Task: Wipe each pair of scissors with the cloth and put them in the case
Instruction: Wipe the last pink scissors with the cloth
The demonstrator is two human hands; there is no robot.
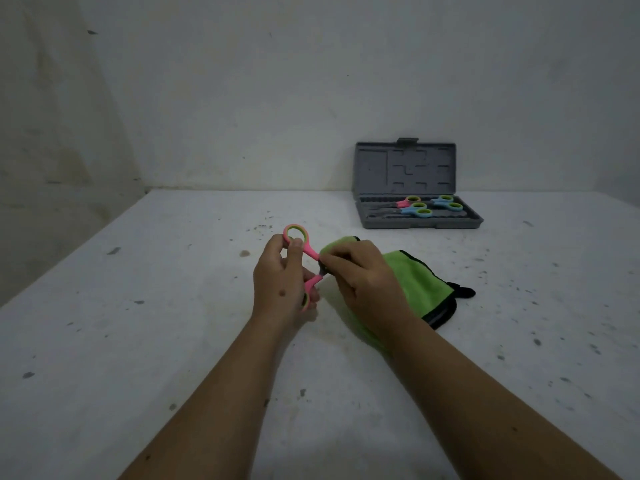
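My left hand point(277, 278) grips a pair of pink scissors point(309, 252) by the handles, which are spread apart, one loop up and one down. My right hand point(363, 282) pinches the green cloth point(419, 285) around the blades, so the blades are hidden. The rest of the cloth trails onto the table to the right. A grey case point(405, 164) stands open at the back right, its lid upright. In its tray lie three pairs of scissors: one pink point(407, 201) and two blue point(417, 212) point(446, 203).
The white speckled table point(173, 341) meets a white wall at the back and on the left. The cloth has a black edge and a black tab point(462, 291) sticking out on the right.
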